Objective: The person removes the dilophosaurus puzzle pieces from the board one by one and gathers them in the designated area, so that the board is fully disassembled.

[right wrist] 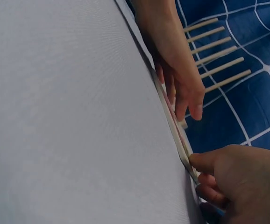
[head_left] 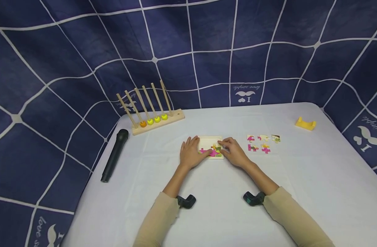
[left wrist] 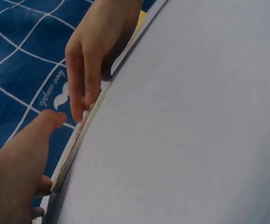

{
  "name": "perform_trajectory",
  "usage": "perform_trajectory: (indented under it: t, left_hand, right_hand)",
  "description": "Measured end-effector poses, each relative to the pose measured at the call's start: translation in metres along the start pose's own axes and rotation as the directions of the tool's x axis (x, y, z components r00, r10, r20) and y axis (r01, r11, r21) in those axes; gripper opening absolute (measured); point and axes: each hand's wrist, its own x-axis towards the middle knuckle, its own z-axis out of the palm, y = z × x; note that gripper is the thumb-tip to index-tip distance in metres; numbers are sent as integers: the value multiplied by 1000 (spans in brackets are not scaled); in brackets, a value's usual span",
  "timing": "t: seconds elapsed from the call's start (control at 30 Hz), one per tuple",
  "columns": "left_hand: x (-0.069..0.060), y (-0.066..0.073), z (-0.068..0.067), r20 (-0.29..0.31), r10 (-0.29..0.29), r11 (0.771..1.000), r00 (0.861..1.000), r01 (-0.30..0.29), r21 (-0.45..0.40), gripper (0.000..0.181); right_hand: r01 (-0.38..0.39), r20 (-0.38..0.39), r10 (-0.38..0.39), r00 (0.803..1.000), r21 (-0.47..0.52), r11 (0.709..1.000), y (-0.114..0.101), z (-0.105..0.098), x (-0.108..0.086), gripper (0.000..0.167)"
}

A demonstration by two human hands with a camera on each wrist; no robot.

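Note:
A shallow wooden puzzle tray (head_left: 208,137) lies on the table with pink, yellow and green pieces along its lower and right parts. My left hand (head_left: 191,154) rests on the tray's left side, fingers spread upward, thumb reaching across the pink pieces (head_left: 212,153). At the right edge, my right hand (head_left: 234,153) has its index finger and thumb about a small yellow-green puzzle piece (head_left: 214,147), apparently pinching it. In the wrist views the tray (left wrist: 74,156) is seen edge-on, so its pieces are mostly hidden; the right thumb and curled fingers (right wrist: 205,161) are by its edge.
Several loose puzzle pieces (head_left: 264,138) lie right of the tray. A wooden peg rack (head_left: 176,116) with beads stands at the back left, beside a black microphone-like stick (head_left: 115,156). A yellow bracket-shaped block (head_left: 305,124) is at the far right. Blue grid cloth (head_left: 213,68) hangs behind.

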Motion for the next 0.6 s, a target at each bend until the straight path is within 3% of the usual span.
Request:
perform_trajectory:
  t: [0.33,0.6]
  left_hand:
    - [-2,9,8,-23,-25,994,999,27,109,102]
    - [-3,9,11,-38,-7,994,999,12,110,102]
  right_hand:
    - [32,-4,-32,999,29,999,5,0,3,33]
    - [-6,-24,8,1000,77,997,6,1,5,32]
